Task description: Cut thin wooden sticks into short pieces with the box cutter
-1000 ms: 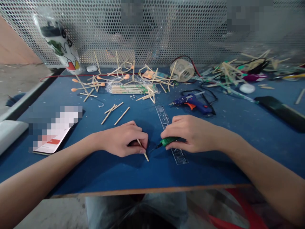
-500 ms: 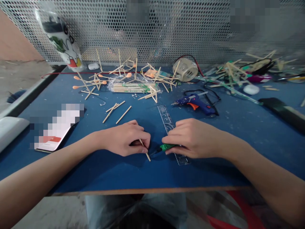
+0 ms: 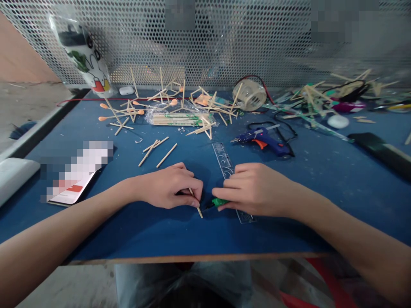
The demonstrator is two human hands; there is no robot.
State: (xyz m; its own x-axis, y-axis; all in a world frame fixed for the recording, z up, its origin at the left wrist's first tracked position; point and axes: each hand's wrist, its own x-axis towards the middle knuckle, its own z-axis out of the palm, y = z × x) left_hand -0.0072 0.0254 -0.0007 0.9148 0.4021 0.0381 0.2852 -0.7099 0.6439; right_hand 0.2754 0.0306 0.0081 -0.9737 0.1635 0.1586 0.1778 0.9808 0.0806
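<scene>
Near the front of the blue table, my left hand [image 3: 180, 186] is closed on a thin wooden stick [image 3: 199, 212], its lower end poking out below the thumb. My right hand [image 3: 252, 188] grips a green utility knife [image 3: 219, 201], with the dark blade end pointing left at the stick. Whether the blade touches the wood I cannot tell. Beneath my right hand lies a clear plastic ruler [image 3: 221, 155], partly covered by it. Several cut sticks [image 3: 166, 155] rest on the table beyond my left hand.
Behind the ruler sits a blue glue gun [image 3: 265, 139]. A phone [image 3: 78, 175] lies at left. Stick frames, a bag of sticks [image 3: 176, 119], and a roll of tape [image 3: 250, 95] line the back, before a perforated metal screen [image 3: 144, 38]. A bottle [image 3: 85, 60] stands back left.
My right hand has shifted slightly left, bringing the knife closer to the stick. My left hand keeps nearly the same place and hold.
</scene>
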